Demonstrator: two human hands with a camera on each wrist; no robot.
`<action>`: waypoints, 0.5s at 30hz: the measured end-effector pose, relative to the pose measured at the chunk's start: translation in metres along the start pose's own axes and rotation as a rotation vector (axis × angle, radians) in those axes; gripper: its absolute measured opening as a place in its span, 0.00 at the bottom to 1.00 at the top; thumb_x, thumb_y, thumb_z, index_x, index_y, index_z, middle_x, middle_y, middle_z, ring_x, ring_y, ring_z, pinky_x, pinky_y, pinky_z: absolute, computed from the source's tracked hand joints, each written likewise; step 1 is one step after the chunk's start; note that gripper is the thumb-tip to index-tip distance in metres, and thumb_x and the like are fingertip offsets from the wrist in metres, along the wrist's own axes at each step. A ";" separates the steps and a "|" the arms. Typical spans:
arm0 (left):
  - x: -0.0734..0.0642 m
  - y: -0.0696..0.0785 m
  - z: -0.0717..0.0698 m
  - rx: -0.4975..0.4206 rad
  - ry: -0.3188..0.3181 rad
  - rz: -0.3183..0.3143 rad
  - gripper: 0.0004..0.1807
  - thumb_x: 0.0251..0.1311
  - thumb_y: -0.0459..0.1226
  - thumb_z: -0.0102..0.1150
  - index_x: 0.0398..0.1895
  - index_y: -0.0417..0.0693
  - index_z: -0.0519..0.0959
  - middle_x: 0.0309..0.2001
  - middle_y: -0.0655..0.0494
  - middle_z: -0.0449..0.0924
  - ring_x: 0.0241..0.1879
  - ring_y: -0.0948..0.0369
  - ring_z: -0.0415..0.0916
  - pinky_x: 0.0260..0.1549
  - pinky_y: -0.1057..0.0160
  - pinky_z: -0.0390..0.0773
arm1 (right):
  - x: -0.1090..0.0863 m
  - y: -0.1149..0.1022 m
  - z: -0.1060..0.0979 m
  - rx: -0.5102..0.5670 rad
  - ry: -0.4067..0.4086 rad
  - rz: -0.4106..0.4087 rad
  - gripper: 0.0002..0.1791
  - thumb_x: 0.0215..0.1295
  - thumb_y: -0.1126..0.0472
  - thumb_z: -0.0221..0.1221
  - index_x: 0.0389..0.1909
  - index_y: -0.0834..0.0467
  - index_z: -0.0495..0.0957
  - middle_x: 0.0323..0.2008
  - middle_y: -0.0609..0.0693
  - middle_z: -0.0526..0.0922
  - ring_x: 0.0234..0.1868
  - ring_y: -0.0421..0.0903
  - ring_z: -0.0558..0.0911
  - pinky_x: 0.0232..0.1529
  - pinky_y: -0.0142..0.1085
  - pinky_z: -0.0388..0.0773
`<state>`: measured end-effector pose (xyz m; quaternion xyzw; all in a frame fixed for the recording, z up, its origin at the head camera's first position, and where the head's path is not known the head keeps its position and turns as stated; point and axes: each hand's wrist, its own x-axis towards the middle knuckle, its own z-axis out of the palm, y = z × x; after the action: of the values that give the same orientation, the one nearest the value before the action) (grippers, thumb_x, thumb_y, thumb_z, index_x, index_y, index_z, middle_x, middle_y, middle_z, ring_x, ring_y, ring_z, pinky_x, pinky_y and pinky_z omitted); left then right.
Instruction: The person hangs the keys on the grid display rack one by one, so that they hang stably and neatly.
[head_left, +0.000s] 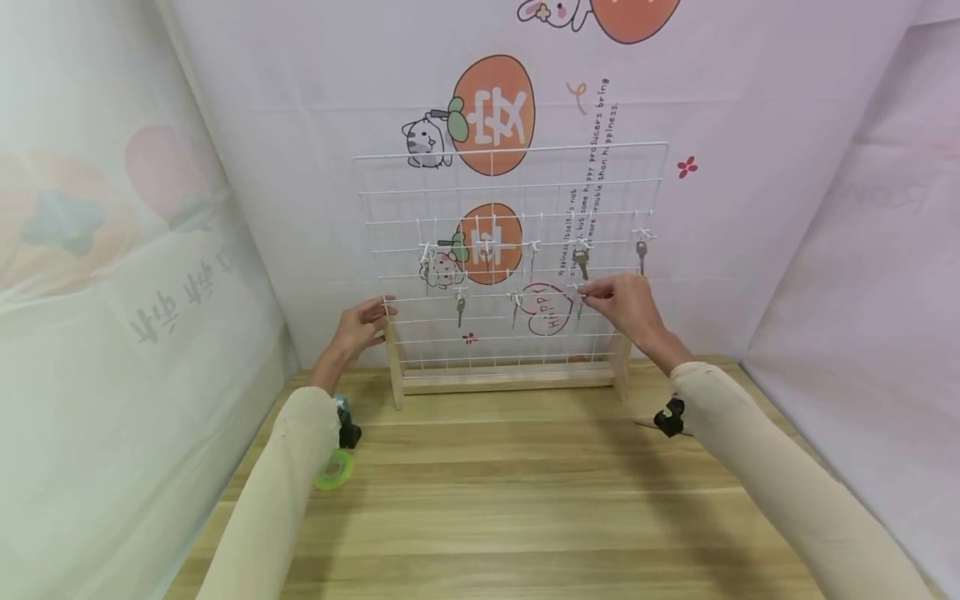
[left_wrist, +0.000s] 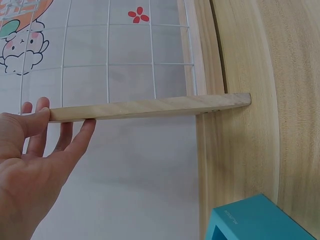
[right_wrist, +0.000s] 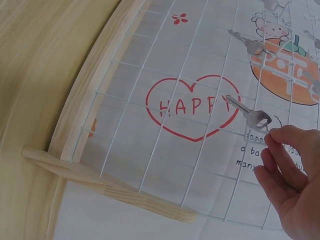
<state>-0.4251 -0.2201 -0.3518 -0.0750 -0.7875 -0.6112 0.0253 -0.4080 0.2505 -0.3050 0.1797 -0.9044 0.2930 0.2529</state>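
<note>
My left hand (head_left: 360, 327) holds the upper end of the rack's wooden side post (left_wrist: 145, 106), thumb on one side and fingers on the other. A white wire grid rack (head_left: 495, 337) stands on the table with metal keys hung from its hooks. At the rack's lower right, my right hand (head_left: 626, 307) pinches at the head of a silver key (right_wrist: 256, 119), where a thin wire loop shows by the fingertips. The key's blade points away from the hand, in front of the grid. Another key (head_left: 461, 310) hangs lower left, and one (head_left: 641, 257) upper right.
On the table (head_left: 480, 500), a green tape roll (head_left: 333, 469) lies by the left forearm. A teal box-like object (left_wrist: 260, 220) is near the rack's left foot. A black device (head_left: 670, 417) sits at the right wrist. Printed cloth (head_left: 300, 125) stands behind the rack.
</note>
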 end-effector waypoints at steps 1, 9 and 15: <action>0.000 0.000 0.000 0.000 -0.002 0.001 0.27 0.77 0.25 0.47 0.77 0.45 0.69 0.69 0.34 0.72 0.72 0.43 0.67 0.64 0.37 0.73 | 0.000 0.000 0.000 -0.002 0.002 0.000 0.06 0.66 0.67 0.69 0.41 0.62 0.91 0.40 0.59 0.91 0.32 0.50 0.87 0.24 0.28 0.73; 0.000 0.002 -0.001 0.008 -0.007 0.006 0.27 0.77 0.25 0.46 0.77 0.43 0.67 0.69 0.34 0.72 0.72 0.42 0.67 0.64 0.38 0.73 | 0.001 0.001 0.003 0.001 0.014 -0.002 0.06 0.66 0.68 0.69 0.42 0.62 0.91 0.40 0.60 0.90 0.26 0.46 0.80 0.20 0.28 0.66; 0.001 0.002 -0.001 0.003 -0.013 -0.002 0.27 0.77 0.24 0.46 0.77 0.43 0.67 0.69 0.33 0.71 0.72 0.42 0.66 0.64 0.38 0.73 | 0.003 0.001 0.004 0.008 0.021 0.018 0.06 0.66 0.67 0.69 0.41 0.62 0.91 0.39 0.59 0.90 0.27 0.47 0.80 0.20 0.29 0.65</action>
<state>-0.4257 -0.2206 -0.3500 -0.0783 -0.7885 -0.6097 0.0197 -0.4121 0.2483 -0.3068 0.1694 -0.9022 0.3005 0.2588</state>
